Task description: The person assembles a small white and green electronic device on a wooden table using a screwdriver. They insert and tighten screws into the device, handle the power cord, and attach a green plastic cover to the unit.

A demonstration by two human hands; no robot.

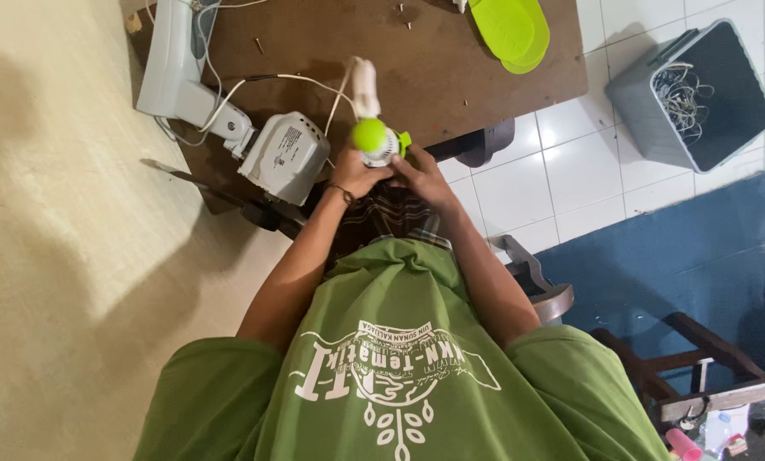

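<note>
Fan motor (374,141), green and white: your left hand (355,175) and right hand (421,173) both grip it, fingers curled tight, above the table (451,68).

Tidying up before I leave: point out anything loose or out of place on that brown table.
Loose screws lie scattered on the brown table, and a white fan housing sits detached at its edge, trailing a cord.
</note>
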